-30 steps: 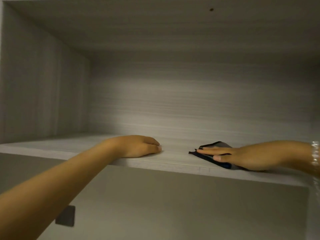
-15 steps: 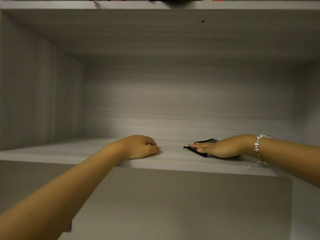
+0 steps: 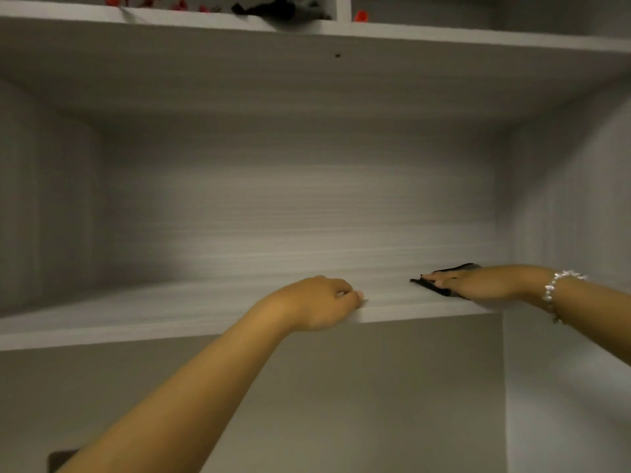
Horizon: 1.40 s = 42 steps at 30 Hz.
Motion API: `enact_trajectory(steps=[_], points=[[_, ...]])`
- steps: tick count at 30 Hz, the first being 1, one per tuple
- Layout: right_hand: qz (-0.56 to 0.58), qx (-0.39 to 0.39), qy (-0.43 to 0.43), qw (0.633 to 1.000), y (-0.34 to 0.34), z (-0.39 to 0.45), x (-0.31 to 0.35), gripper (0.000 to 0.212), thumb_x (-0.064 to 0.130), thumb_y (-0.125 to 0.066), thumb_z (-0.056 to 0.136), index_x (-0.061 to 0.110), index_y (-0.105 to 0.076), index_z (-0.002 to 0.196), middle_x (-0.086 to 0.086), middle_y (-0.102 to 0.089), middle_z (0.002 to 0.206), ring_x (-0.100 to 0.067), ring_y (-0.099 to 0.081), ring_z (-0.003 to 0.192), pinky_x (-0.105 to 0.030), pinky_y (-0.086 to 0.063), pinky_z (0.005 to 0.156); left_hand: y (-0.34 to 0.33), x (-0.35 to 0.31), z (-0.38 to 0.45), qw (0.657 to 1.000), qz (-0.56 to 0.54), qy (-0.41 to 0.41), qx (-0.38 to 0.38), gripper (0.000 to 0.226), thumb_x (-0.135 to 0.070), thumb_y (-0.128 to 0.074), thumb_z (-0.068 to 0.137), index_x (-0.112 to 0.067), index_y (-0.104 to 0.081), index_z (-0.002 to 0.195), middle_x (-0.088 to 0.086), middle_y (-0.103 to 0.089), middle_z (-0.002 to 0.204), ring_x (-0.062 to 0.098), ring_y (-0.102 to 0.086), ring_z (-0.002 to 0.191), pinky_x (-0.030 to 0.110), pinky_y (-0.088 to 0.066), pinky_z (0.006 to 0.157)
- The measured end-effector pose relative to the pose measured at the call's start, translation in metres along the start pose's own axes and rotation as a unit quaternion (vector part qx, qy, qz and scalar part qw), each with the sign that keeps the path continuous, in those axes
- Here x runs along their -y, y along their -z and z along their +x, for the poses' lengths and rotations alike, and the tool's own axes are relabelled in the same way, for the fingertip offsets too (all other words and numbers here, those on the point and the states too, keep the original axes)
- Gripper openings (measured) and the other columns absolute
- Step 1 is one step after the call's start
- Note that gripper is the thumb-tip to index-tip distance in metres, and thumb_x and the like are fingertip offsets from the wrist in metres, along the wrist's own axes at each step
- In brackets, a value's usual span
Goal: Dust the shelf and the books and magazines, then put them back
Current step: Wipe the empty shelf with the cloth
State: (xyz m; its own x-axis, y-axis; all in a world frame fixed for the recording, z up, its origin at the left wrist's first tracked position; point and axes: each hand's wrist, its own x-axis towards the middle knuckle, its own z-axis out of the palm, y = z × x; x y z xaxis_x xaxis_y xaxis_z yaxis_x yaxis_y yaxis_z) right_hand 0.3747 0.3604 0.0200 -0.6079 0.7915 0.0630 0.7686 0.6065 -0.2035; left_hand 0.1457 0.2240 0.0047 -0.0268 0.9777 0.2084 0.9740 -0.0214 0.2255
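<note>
Right hand [image 3: 485,283] flat on dark cloth [image 3: 444,273]; left hand [image 3: 321,302] seemingly curled on shelf [image 3: 136,312].

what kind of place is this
Probably a home, at a built-in wall shelving unit: a bare grey wood-grain shelf, red decorations on the shelf above, and a dark cloth under the right hand.

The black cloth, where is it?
In the head view, the black cloth lies on the shelf at the right end, flat under the right hand, near the right side wall.
</note>
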Motion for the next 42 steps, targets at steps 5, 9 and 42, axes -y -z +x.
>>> enact_trajectory(steps=[5,9,42], points=[[-0.008,0.006,0.098,0.995,-0.006,-0.019,0.003,0.045,0.041,-0.024,0.102,0.040,-0.022,0.147,0.024,-0.017,0.149,0.000,-0.015,0.140,-0.017,-0.006,0.112,-0.013,-0.025,0.003,0.996,0.077,-0.042,-0.008,0.064,-0.069,-0.022,0.091,-0.038,-0.028,0.147,-0.003,-0.026,0.156,0.018,-0.024,0.142,0.041,-0.020,0.117],[-0.017,0.034,0.097,0.995,0.005,-0.020,-0.022,0.044,0.040,-0.021,0.103,0.041,-0.018,0.146,0.029,-0.013,0.143,0.006,-0.015,0.133,-0.012,-0.006,0.108,-0.019,-0.042,0.008,0.989,0.143,-0.034,-0.012,0.070,-0.072,-0.023,0.088,-0.040,-0.015,0.150,0.000,-0.015,0.159,0.017,-0.011,0.146,0.040,-0.011,0.119],[-0.041,0.137,0.218,0.965,0.027,0.061,-0.090,0.043,0.046,-0.019,0.102,0.053,-0.010,0.143,0.023,-0.005,0.154,-0.008,-0.006,0.144,-0.030,-0.001,0.115,-0.044,-0.107,0.040,0.985,0.151,0.064,-0.061,0.085,-0.078,-0.009,0.072,-0.041,-0.020,0.148,-0.008,-0.033,0.152,0.013,-0.030,0.139,0.030,-0.025,0.113]])
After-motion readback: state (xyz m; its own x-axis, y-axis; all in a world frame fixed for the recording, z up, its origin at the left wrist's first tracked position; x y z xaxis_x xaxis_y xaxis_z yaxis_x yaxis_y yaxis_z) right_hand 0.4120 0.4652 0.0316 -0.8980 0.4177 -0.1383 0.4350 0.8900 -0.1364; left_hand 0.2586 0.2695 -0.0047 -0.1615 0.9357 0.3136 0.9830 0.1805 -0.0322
